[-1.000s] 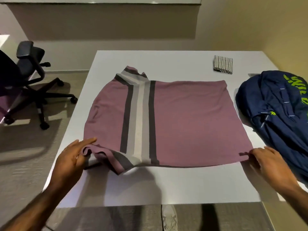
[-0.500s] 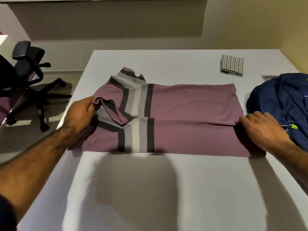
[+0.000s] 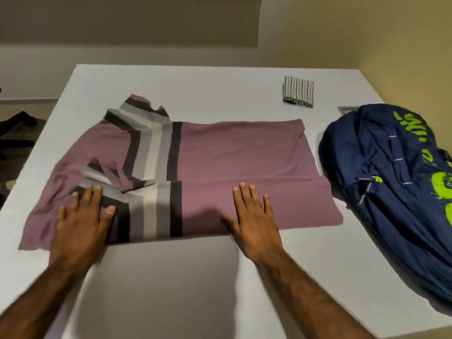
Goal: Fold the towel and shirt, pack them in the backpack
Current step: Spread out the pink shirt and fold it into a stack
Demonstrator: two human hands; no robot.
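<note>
White counter [image 3: 220, 89] holds a mauve striped shirt [image 3: 232, 148], folded over at center. On it the left hand [image 3: 80, 216] and right hand [image 3: 254, 221] press flat, fingers [image 3: 244, 196] straight and apart. Beyond lies a striped towel [image 3: 298, 92]; a blue backpack [image 3: 391, 182] sits right.

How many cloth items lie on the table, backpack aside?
2. The mauve shirt lies centre, half folded, under the flat left hand and right hand; the folded striped towel sits far right, apart from it. The backpack may hide more.

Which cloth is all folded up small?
The black-and-white striped towel at the far side of the table; the purple shirt lies wide, only partly folded.
</note>
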